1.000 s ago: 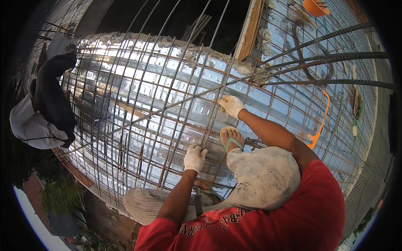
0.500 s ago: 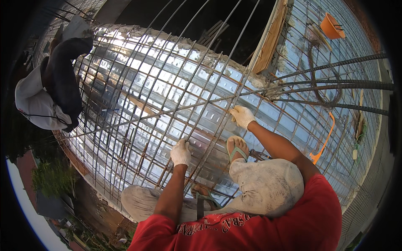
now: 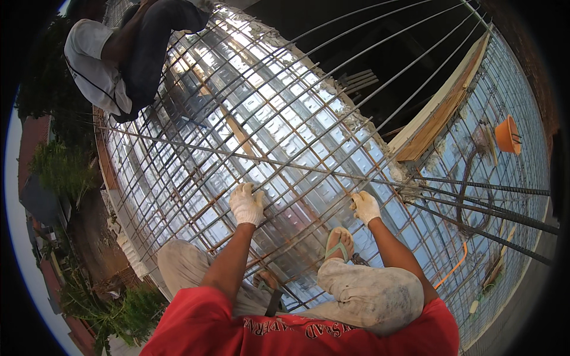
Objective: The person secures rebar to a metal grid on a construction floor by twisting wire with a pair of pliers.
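Dark lettering (image 3: 263, 326) on red shirt (image 3: 279, 345)

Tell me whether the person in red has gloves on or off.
On. Pale gloves cover the left hand and the right hand, with bare forearms showing beyond them.

An orange bucket (image 3: 507, 135) sits right of a wooden board (image 3: 444, 123).

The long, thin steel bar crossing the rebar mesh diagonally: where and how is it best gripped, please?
Probably grip the steel bar mid-length, from above on the person's side: it looks slim, and open squares in the mesh should leave finger room.
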A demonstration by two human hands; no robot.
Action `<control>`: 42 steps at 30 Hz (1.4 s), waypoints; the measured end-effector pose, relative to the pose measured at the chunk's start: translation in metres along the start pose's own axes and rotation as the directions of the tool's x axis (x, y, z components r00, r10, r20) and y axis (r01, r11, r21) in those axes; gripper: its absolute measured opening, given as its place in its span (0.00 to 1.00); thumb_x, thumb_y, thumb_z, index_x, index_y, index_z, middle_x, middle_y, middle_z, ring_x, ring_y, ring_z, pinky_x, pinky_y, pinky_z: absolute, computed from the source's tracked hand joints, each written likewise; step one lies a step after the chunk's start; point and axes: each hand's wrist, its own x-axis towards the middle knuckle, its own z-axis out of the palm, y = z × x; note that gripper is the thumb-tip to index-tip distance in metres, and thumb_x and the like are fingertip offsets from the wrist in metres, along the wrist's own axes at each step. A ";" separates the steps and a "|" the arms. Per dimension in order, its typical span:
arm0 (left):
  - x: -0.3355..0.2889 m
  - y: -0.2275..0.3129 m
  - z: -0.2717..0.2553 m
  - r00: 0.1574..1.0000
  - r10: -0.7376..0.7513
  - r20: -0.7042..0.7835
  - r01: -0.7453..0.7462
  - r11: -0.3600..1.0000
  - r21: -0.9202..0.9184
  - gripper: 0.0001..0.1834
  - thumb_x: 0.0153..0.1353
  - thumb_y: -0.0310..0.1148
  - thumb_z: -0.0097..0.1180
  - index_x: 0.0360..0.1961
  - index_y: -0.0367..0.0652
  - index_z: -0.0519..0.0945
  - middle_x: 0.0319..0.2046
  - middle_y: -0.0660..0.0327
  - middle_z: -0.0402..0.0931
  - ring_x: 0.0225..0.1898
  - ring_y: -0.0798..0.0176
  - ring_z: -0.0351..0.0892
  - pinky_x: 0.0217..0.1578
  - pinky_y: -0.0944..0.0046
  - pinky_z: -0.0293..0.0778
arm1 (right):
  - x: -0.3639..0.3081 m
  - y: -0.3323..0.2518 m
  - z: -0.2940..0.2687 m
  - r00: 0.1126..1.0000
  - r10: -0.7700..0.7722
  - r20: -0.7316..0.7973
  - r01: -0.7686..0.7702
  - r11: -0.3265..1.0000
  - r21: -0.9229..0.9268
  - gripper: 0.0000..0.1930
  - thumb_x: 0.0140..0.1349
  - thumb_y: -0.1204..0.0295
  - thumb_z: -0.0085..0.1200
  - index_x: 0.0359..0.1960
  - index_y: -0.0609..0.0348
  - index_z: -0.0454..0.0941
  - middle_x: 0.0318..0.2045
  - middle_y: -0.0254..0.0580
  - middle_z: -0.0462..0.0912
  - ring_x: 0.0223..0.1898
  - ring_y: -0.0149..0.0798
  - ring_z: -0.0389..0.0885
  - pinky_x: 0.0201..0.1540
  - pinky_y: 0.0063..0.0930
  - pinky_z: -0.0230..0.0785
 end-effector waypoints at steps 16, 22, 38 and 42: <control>0.022 -0.026 0.011 0.946 -0.026 0.324 0.058 0.994 -0.088 0.21 0.77 0.53 0.49 0.43 0.48 0.82 0.42 0.48 0.86 0.45 0.38 0.86 0.44 0.40 0.79 | -0.005 -0.009 -0.004 0.999 0.046 0.022 -0.046 0.999 0.016 0.14 0.76 0.63 0.55 0.38 0.62 0.80 0.24 0.40 0.83 0.20 0.32 0.77 0.21 0.31 0.69; 0.035 -0.022 -0.003 0.925 -0.082 0.371 0.116 0.991 -0.069 0.20 0.77 0.52 0.50 0.46 0.48 0.85 0.44 0.49 0.87 0.46 0.38 0.86 0.46 0.41 0.78 | -0.004 -0.007 -0.003 1.000 0.025 0.002 -0.025 1.000 0.000 0.15 0.76 0.62 0.55 0.39 0.63 0.81 0.25 0.41 0.84 0.21 0.33 0.79 0.22 0.31 0.70; 0.081 -0.059 -0.018 0.962 -0.082 -0.262 0.109 0.990 0.088 0.26 0.64 0.49 0.68 0.59 0.50 0.81 0.57 0.52 0.81 0.59 0.43 0.79 0.61 0.43 0.71 | -0.001 -0.004 -0.004 0.999 0.015 0.049 -0.012 0.999 -0.049 0.15 0.77 0.63 0.55 0.39 0.63 0.82 0.25 0.39 0.84 0.21 0.31 0.79 0.21 0.30 0.72; 0.113 -0.062 -0.025 0.984 -0.176 -0.006 0.176 0.978 0.109 0.25 0.67 0.53 0.64 0.60 0.53 0.83 0.54 0.50 0.83 0.58 0.44 0.81 0.60 0.43 0.72 | -0.002 -0.007 -0.005 0.999 0.010 0.037 -0.008 0.999 -0.046 0.14 0.77 0.62 0.55 0.39 0.62 0.82 0.24 0.38 0.84 0.22 0.31 0.79 0.22 0.29 0.73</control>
